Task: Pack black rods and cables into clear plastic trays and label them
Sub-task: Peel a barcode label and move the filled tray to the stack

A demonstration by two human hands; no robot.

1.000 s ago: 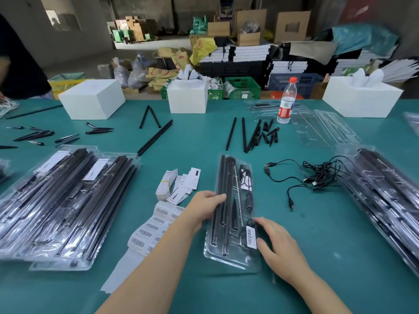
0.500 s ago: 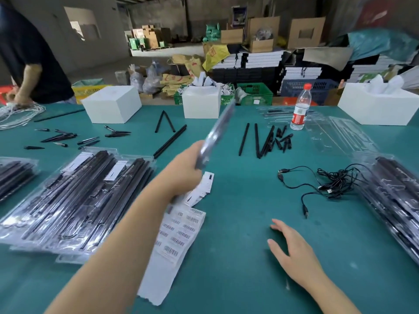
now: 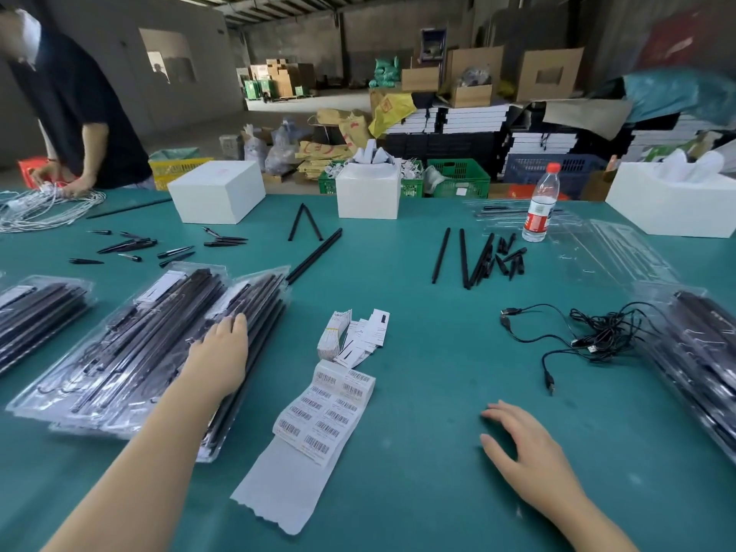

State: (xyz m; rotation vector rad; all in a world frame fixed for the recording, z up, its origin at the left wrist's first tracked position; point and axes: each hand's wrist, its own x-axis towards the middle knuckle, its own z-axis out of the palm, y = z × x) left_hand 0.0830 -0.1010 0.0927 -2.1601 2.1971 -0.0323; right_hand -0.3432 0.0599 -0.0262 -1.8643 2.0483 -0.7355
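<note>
The left hand (image 3: 220,354) lies flat, fingers straight, pressing on the packed tray (image 3: 243,344) atop the stack of filled trays (image 3: 131,352) at the left of the tabletop (image 3: 418,452). The tray's long axis runs diagonally, from near-left to far-right. The right hand (image 3: 525,452) hovers relaxed and spread over bare tabletop, holding nothing. A barcode label strip (image 3: 318,416) lies between the hands; loose black rods (image 3: 462,256) and tangled cables (image 3: 589,332) lie farther right.
</note>
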